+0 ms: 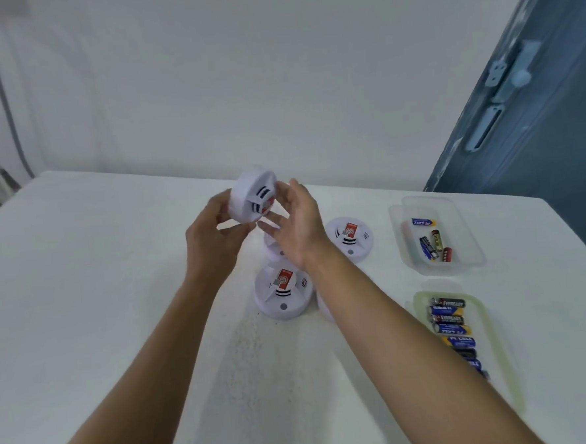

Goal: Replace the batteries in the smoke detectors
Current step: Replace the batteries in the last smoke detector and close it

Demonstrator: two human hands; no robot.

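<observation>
Left hand (213, 235): grip closed on the rim of a white smoke detector (254, 196), held tilted on edge above the table (83, 286), vents and red label facing right. Right hand (295, 221): grip wide, fingers spread, palm just beside the detector's face; contact cannot be told. Below the hands, a second detector (282, 291) lies flat on the table, a third (349, 239) to its right, another partly hidden behind the right wrist. Far right, a clear tray (471, 245) holds a few loose batteries (433, 244). Nearer, a green-rimmed tray (498, 346) holds a row of batteries (454, 332) side by side.
</observation>
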